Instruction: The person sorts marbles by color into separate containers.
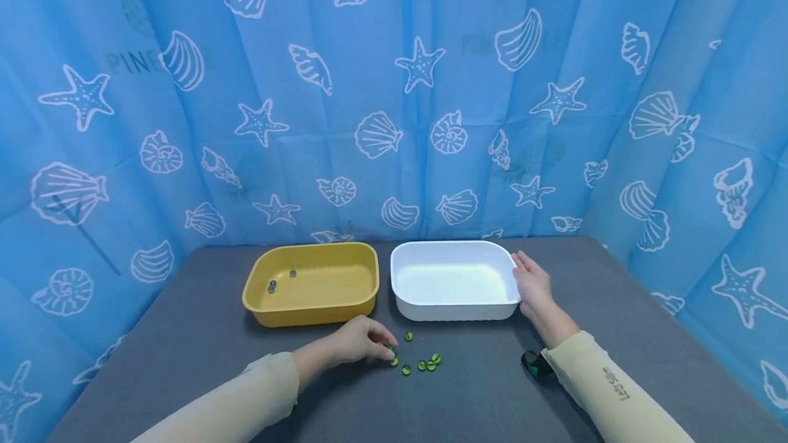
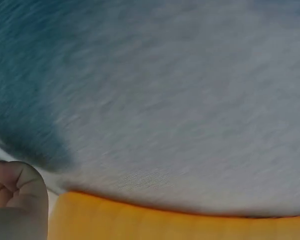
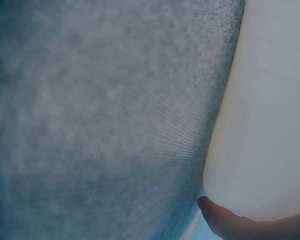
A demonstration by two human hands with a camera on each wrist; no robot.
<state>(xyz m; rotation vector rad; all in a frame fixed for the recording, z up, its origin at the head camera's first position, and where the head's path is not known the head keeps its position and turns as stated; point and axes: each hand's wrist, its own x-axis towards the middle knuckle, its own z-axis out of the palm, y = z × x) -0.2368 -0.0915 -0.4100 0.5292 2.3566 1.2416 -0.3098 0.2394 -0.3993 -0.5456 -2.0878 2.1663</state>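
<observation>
My left hand (image 1: 364, 339) is low over the dark table, its thumb and fingertips pinching at a green glass marble (image 1: 394, 361) on the near side of the bins. More green marbles (image 1: 431, 365) lie loose just right of those fingertips. In the left wrist view the curled thumb and finger (image 2: 20, 187) appear at the lower left; the marble is out of sight there. My right hand (image 1: 534, 286) holds the right end of a white plastic bin (image 1: 455, 313), with a digit (image 3: 229, 220) lying along its wall in the right wrist view.
A yellow bin (image 1: 314, 316) stands left of the white one, with a few dark marbles (image 1: 272, 286) inside. A black band-like object (image 1: 535, 364) is beside the right cuff. A blue shell-patterned curtain (image 1: 406, 122) hangs behind the grey table (image 1: 480, 395).
</observation>
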